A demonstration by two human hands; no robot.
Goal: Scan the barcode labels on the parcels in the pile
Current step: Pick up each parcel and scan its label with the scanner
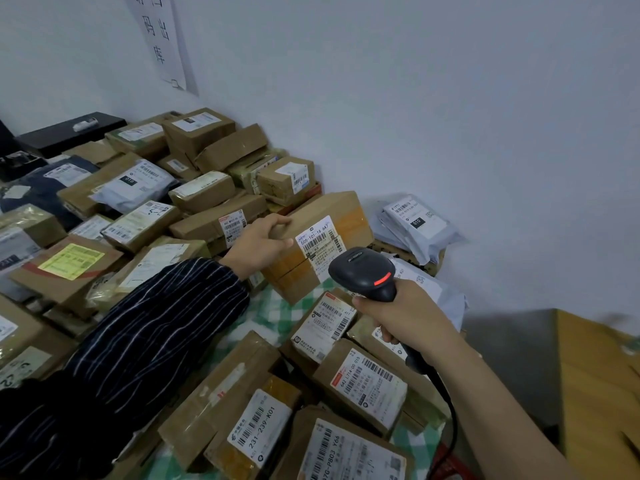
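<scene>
**Right hand wrapped on scanner, target label just off its nose**

Right hand (405, 320) has a full fist on the scanner (367, 271) handle, with nothing else in it. The head points up and away from the wrist, the red light (382, 279) on its back is lit, and the cable (446, 403) trails back under the forearm.

Left hand (263, 244) grips the brown parcel (329, 206). Its fingers curl over the parcel's top edge and the thumb lies on the near face, holding it tipped toward the scanner. The parcel's low corner sits down by the checked cloth (273, 313).

The key relation is that the label (318, 239) lies just ahead of the scanner's nose and slightly to its left, near but not touching. It sits between the two grips, just beside the left thumb. The barcode strip runs roughly crosswise to the aim and rises to the right. My read is that the beam would cross the bars with no need to roll the wrist, but I can't see the beam on the label.

The scan looks to be in progress or about to fire. The rest of the pile (207, 202) spreads left of and behind the left hand, and more labelled parcels lie under the right wrist, so plenty looks left to scan.
</scene>
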